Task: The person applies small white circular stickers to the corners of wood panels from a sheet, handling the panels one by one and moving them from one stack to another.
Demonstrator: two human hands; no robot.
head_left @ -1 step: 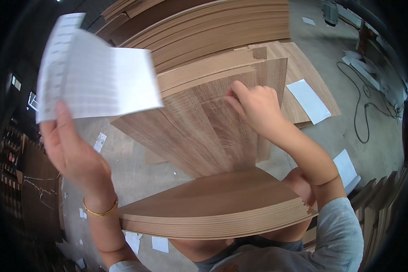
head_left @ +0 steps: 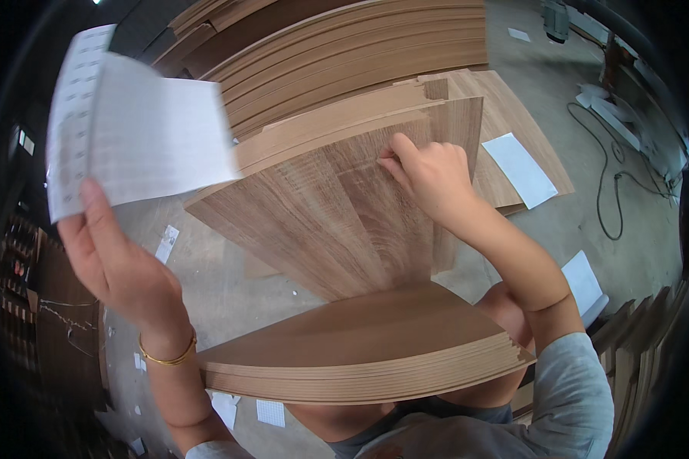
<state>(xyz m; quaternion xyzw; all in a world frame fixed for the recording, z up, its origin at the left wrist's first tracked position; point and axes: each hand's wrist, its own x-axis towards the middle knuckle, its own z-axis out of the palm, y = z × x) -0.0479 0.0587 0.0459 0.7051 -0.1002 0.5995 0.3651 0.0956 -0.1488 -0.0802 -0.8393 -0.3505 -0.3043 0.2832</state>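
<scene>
Your left hand point(head_left: 119, 264) is gripping a white sheet point(head_left: 161, 138) by its lower left corner, the thumb pressing on the near face. You are holding the sheet up in the air at the upper left, its right edge overlapping the wood-grain panel point(head_left: 306, 214) in view. A strip along the sheet's left side is showing short dark printed marks, and faint rows of print are crossing the middle; all of it is too blurred to read. Your right hand point(head_left: 436, 180) is hovering close before the panel's upper part, thumb and fingertips drawn together in a narrow pinch; you cannot tell whether they are holding anything small or touching the surface. The panel is standing on edge, facing you, with other boards leaning behind it. A stack of brown boards point(head_left: 375, 336) is lying across your legs. To the right, a pale slip point(head_left: 520, 170) is resting on another board. On the floor, a small paper point(head_left: 168, 244) and a white square point(head_left: 270, 412) are bearing marks too tiny to make out.
</scene>
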